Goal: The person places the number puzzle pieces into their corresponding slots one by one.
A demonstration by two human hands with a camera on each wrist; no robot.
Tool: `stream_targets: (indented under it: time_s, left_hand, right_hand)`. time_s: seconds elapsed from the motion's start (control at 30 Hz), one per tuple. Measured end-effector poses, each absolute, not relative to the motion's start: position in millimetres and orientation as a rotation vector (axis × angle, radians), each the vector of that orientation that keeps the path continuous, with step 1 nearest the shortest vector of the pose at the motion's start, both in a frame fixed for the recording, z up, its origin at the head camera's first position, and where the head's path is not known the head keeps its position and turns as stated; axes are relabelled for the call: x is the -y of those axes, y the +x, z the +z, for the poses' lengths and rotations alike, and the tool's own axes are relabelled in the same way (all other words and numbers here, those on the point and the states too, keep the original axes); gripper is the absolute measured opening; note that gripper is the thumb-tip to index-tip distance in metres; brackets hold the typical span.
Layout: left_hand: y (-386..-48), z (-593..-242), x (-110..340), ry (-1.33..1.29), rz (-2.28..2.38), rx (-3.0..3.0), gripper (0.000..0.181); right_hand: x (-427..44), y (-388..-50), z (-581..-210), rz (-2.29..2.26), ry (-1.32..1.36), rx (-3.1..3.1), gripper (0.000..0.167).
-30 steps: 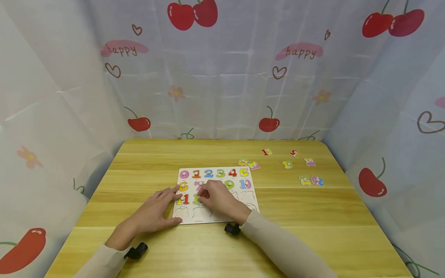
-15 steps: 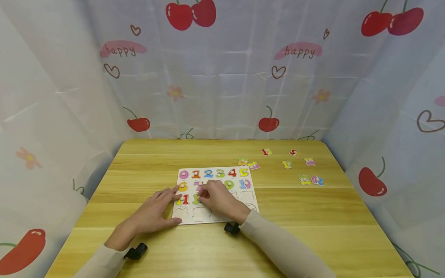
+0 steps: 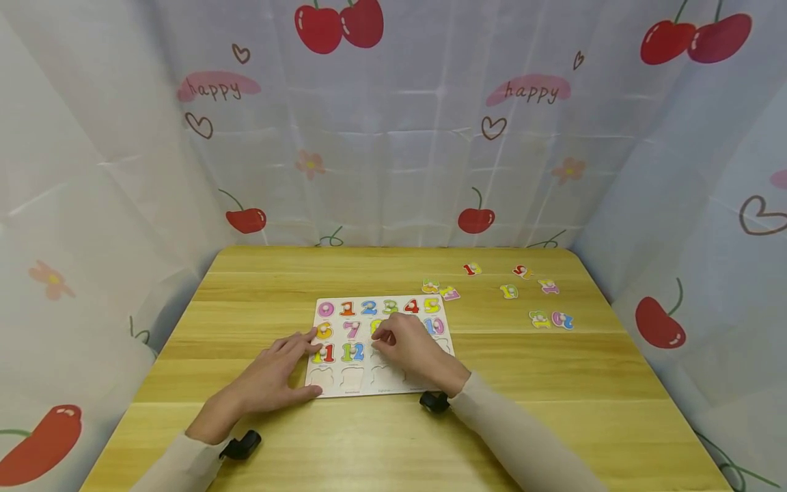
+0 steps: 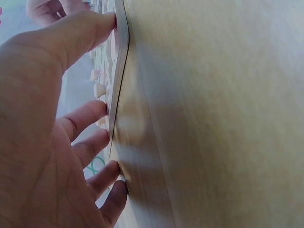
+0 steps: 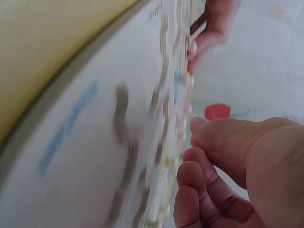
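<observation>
A wooden number puzzle board lies flat on the table with knobbed number pieces seated in its upper rows. Over its left edge, my left hand rests with fingers spread; in the left wrist view its thumb touches the board's edge. My right hand hovers above the board's middle, right of the green-and-blue 12 piece. Its fingers bend loosely towards the thumb, and I see nothing between them in the right wrist view. This hand hides some of the pieces and recesses beneath it.
Several loose number pieces lie on the table to the right and back, among them a pink-and-blue one and a red-and-yellow one. Two lie close to the board's far right corner. A printed curtain surrounds the wooden table.
My right hand has let go of the 12 piece and moved right, so the 12 now shows fully in the board. The left hand has stayed put.
</observation>
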State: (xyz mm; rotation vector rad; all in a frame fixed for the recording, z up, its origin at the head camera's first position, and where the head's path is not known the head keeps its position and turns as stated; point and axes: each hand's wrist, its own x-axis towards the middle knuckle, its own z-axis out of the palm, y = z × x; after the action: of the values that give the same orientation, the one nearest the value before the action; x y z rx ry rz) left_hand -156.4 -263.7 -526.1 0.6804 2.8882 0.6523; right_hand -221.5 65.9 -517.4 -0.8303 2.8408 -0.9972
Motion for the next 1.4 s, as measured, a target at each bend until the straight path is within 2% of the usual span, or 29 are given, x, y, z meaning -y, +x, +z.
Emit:
stream_targets:
  time_s: [0.37, 0.67, 0.9, 1.2, 1.4]
  left_hand:
    - [-155, -528, 265, 0.672, 0.667, -2.887, 0.083]
    - [-154, -529, 266, 0.666, 0.657, -2.887, 0.084]
    - [-154, -528, 265, 0.665, 0.667, -2.885, 0.084]
    - [-156, -530, 264, 0.697, 0.675, -2.888, 0.079]
    - [-157, -530, 266, 0.68, 0.668, -2.884, 0.078]
  right_hand:
    - [-142, -240, -517, -1.04, -0.699, -3.01, 0.007]
    - [-219, -251, -522, -1.031, -0.44, -3.079, 0.018]
    - [-273, -250, -528, -1.039, -0.377, -3.145, 0.021]
    - [-344, -247, -528, -1.035, -0.293, -3.113, 0.038]
    - [-374, -248, -528, -0.997, -0.287, -3.119, 0.039]
